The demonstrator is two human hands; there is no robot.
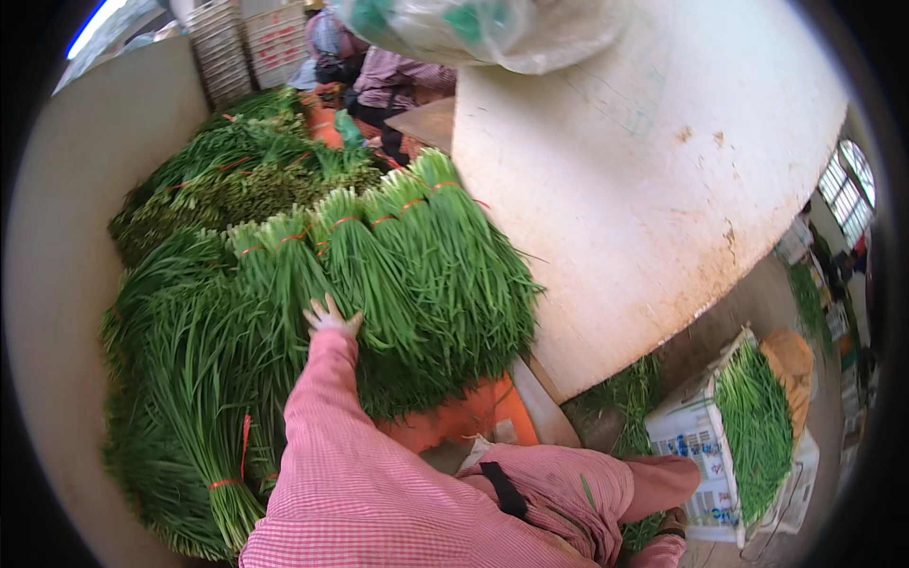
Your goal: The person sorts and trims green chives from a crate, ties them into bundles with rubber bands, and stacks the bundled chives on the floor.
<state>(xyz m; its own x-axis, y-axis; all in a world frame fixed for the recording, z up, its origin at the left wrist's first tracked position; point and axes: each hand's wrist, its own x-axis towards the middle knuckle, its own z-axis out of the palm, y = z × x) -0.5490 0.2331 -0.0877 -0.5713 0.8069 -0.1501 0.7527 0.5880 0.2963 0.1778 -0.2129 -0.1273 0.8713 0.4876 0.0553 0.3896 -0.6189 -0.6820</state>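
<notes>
My left hand, pale and seemingly gloved, has its fingers spread against the leaves of bundled garlic chives. Orange-red ties hold these bunches near their pale stem ends, which point up and away. A bunch with its stems towards me lies left of my sleeve, tied in the same colour. At the lower right, my right hand is partly visible beyond my pink checked sleeve, near a white container of chives; whether it holds anything cannot be told.
A pale wall borders the heap on the left, and a large stained white panel stands on the right. A clear plastic bag hangs into view above. Stacked crates and people in checked clothing are farther back.
</notes>
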